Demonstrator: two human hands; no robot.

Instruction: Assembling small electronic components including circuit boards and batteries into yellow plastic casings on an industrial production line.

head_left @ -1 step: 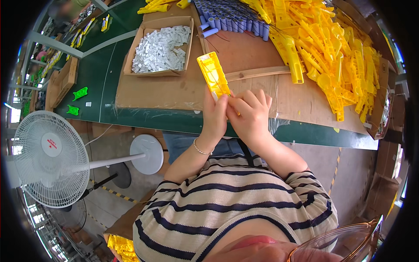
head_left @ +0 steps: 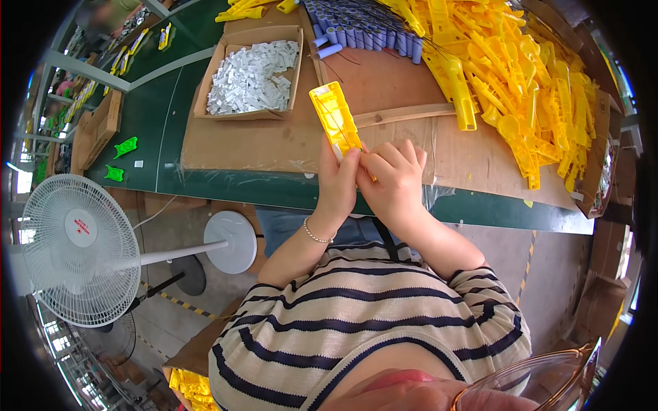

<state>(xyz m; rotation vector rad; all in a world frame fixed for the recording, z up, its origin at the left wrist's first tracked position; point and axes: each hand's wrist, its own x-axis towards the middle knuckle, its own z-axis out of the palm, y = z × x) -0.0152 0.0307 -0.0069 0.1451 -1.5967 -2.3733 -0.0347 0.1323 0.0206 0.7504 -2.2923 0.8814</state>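
A long, shallow yellow plastic housing point(head_left: 333, 113) is held above the table's front edge, its hollow side up. Thin dark wires run along its inside, and a small white piece shows near my left thumb. My left hand point(head_left: 337, 179) is closed round the housing's near end, thumb on top. Against that same end, my right hand point(head_left: 391, 175) is closed with its fingers curled and fingertips pressed together. Whether a wire is pinched in those fingertips is hidden. A sliver of yellow shows below the right fingers.
Left of the housing stands a cardboard tray point(head_left: 298, 75) of small white pieces. Blue-purple cylindrical cells point(head_left: 367, 38) with wires lie at the back. Yellow plastic parts point(head_left: 521, 89) are heaped at right. A wooden strip point(head_left: 404, 114) crosses the cardboard. A white fan point(head_left: 81, 240) stands at left.
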